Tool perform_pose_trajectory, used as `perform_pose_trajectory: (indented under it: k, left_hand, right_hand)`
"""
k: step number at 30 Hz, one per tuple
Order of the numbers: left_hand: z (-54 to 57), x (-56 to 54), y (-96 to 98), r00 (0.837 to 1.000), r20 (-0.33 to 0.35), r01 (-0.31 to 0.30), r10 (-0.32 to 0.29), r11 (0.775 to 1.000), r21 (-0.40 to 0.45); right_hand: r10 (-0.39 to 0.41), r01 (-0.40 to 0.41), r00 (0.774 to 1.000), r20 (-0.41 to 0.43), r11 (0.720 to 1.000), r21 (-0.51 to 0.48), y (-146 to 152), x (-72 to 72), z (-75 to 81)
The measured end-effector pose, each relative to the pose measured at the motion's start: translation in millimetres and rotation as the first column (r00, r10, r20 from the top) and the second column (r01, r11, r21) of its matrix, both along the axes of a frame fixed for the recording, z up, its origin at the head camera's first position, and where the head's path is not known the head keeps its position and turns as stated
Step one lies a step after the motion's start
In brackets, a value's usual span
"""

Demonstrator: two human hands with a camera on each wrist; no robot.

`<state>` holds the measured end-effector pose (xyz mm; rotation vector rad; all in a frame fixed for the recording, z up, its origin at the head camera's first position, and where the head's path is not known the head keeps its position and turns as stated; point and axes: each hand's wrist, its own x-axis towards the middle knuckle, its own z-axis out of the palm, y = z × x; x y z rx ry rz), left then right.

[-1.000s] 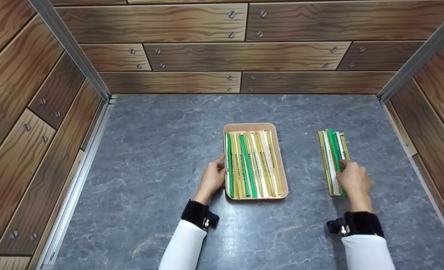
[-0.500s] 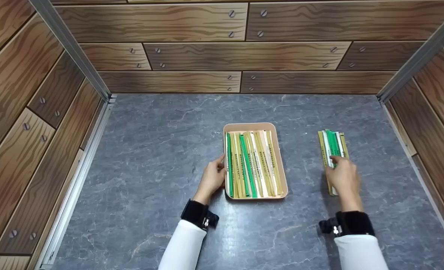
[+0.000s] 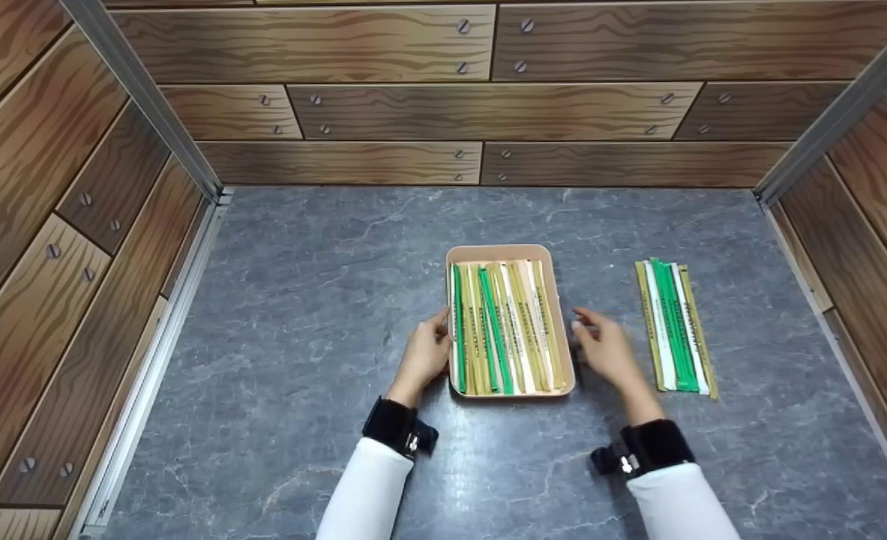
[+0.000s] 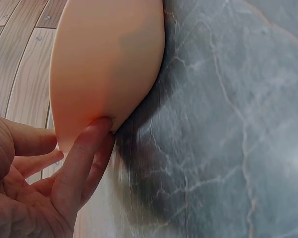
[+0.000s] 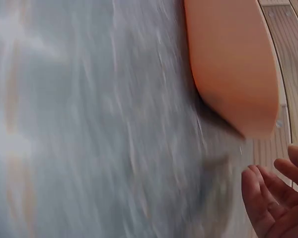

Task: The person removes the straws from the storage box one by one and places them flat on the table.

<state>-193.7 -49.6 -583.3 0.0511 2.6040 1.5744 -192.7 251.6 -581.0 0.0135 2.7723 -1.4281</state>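
A peach-coloured tray (image 3: 557, 315) with rounded corners stands on the grey marbled surface. Long, thin printed packets (image 3: 497, 330) in gold, green and white lie side by side in it. My left hand (image 3: 422, 354) rests at the tray's left side, and in the left wrist view its fingertips (image 4: 100, 126) touch the outer wall. Just off the right side is my right hand (image 3: 606, 351), its fingers loosely bent around nothing. The right wrist view shows a gap between those fingers (image 5: 256, 191) and the tray wall (image 5: 233, 64).
A flat row of similar packets (image 3: 674, 326), in gold, white and green, lies to the right on the marbled surface (image 3: 323, 262). Wood-patterned panels (image 3: 383, 112) with metal corner posts (image 3: 837, 101) enclose the back and both sides.
My right hand has left the row of packets on the right and moved left to beside the tray, uncovering the row. My left hand and the tray stay in place.
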Motion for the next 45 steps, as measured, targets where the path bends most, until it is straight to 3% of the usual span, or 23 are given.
perform_pose_trajectory:
  k: [3,8,12,16,19,22,26,28,31,39,41,43,45]
  left_hand:
    - [-0.3,-0.3,0.9,1.0,-0.009,0.006,-0.006,1.0,-0.011]
    - [0.8,-1.5,1.9,1.0,-0.023,0.012,-0.013,0.999,-0.049]
    - [6.2,-1.3,3.3,0.999,-0.037,-0.018,0.014,0.994,-0.108]
    - [15.9,1.1,8.6,0.99,-0.121,-0.1,0.075,0.97,-0.221]
    - [23.8,3.2,16.3,0.975,-0.21,-0.136,0.078,0.951,-0.277]
    - [30.0,5.1,26.1,0.966,-0.254,-0.107,0.035,0.955,-0.277]
    - [33.0,7.3,39.8,0.974,-0.224,-0.024,-0.045,0.954,-0.299]
    - [31.6,7.9,46.0,0.978,-0.19,0.016,-0.086,0.94,-0.341]
    - [27.0,8.9,53.3,0.981,-0.146,0.049,-0.125,0.899,-0.436]
    - [12.7,5.0,67.6,0.977,-0.139,0.036,-0.161,0.769,-0.638]
    - [11.0,4.6,68.5,0.978,-0.13,0.038,-0.164,0.748,-0.663]
    - [10.2,4.4,68.1,0.976,-0.128,0.046,-0.176,0.74,-0.671]
    - [10.1,3.9,67.5,0.976,-0.116,0.063,-0.185,0.747,-0.662]
  right_hand:
    - [0.02,-0.019,0.999,0.025,0.999,-0.042,-10,-3.1,-4.0]
    - [0.036,-0.036,0.999,0.005,0.999,-0.029,-17,-7.3,-9.8]
    - [0.03,-0.029,0.999,0.023,0.997,-0.069,-19,-10.1,-12.7]
    - [0.021,-0.017,0.999,0.042,0.994,-0.108,-19,-11.4,-14.4]
    - [0.014,-0.009,0.999,0.046,0.994,-0.105,-19,-11.8,-15.2]
    - [0.009,-0.004,0.999,0.045,0.995,-0.099,-19,-11.7,-15.3]
    - [0.008,-0.004,0.999,0.038,0.995,-0.103,-19,-11.3,-15.6]
    - [0.008,-0.004,0.999,0.041,0.995,-0.101,-18,-11.3,-16.2]
    - [0.008,-0.003,0.999,0.046,0.995,-0.098,-18,-11.5,-17.8]
    - [0.009,-0.006,1.0,0.024,0.994,-0.106,-17,-10.8,-17.5]
    - [0.006,-0.003,1.0,0.024,0.994,-0.113,-18,-11.0,-18.3]
    - [0.006,-0.004,1.0,0.023,0.993,-0.118,-18,-10.9,-19.0]
    - [0.005,-0.003,1.0,0.023,0.992,-0.125,-18,-10.6,-19.7]
